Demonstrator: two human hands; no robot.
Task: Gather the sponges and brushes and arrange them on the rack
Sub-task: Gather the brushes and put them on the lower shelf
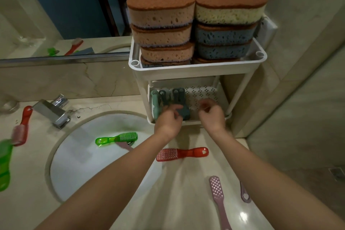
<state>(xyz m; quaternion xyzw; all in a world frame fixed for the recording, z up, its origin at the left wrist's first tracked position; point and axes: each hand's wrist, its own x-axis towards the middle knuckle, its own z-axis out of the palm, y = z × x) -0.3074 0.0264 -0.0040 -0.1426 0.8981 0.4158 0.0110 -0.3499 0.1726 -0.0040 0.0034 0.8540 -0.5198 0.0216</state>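
A white two-tier rack stands on the counter's back right. Its top tier holds two stacks of sponges, brown-topped, with blue ones in the right stack. On the lower tier lie several grey-green brushes side by side. My left hand reaches into that tier, fingers on a dark teal brush. My right hand hovers beside it over the bare perforated shelf, fingers curled, holding nothing I can see. Loose brushes lie around: red, green in the sink, pink.
A round white sink sits left of centre with a chrome faucet. Another red brush and a green brush lie at the far left. A mauve brush handle shows by my right forearm. A mirror runs behind.
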